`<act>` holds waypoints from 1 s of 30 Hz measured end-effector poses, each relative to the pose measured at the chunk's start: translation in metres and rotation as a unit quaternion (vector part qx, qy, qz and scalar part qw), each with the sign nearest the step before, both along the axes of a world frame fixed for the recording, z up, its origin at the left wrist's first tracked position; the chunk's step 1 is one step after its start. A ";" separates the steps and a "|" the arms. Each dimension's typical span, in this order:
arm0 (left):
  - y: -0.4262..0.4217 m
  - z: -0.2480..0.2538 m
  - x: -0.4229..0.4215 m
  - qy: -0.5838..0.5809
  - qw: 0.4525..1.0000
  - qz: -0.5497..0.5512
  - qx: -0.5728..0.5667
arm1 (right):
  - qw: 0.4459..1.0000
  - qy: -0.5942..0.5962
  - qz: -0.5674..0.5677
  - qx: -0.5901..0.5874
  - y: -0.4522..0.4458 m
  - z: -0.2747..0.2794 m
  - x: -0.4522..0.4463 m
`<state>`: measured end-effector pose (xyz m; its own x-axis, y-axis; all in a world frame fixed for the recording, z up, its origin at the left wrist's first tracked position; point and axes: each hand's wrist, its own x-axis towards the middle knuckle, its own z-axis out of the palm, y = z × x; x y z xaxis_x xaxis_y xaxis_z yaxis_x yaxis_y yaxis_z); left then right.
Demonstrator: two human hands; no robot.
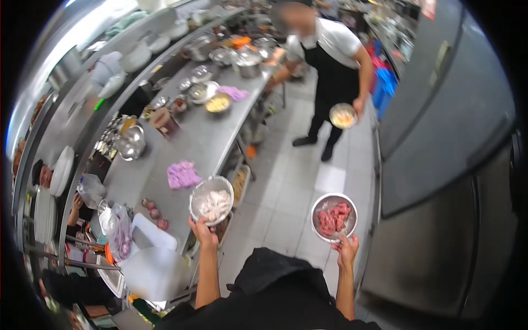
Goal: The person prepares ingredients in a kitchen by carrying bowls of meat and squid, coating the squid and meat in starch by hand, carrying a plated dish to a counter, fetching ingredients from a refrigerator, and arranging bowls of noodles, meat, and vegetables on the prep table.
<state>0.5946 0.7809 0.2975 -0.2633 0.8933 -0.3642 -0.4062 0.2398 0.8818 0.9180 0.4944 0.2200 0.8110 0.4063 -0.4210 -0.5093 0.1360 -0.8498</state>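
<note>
Beside the bench [146, 179] | clamped with left hand [205, 234] on left bowl [204, 191] of pale pieces [214, 205], right hand [346, 251] on right bowl [334, 199] of red meat [333, 220] | filled, lifted, not set down

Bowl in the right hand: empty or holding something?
Not empty: pieces of red meat lie inside the bowl, with its bare inner wall visible beside them.

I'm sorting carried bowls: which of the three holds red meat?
The bowl in the person's right hand: its meat is red. The second bowl, in the left hand, holds pale pieces; the third bowl, with the co-worker, yellowish and orange bits.
</note>
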 end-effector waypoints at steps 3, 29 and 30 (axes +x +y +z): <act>0.053 -0.010 0.019 -0.017 0.997 0.068 0.025 | 0.998 -0.012 0.062 0.031 0.090 0.018 0.053; 0.351 -0.016 0.219 -0.100 0.929 0.356 -0.028 | 0.904 -0.043 0.423 -0.034 0.745 -0.010 0.240; 0.354 -0.014 0.228 -0.102 0.926 0.363 -0.019 | 0.906 -0.060 0.419 -0.022 0.777 -0.010 0.239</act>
<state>0.8224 1.1344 0.2836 -0.7117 0.4931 -0.5003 -0.6296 -0.1319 0.7656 1.1570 1.2713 0.2101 0.2671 0.8850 -0.3813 -0.3227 -0.2907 -0.9008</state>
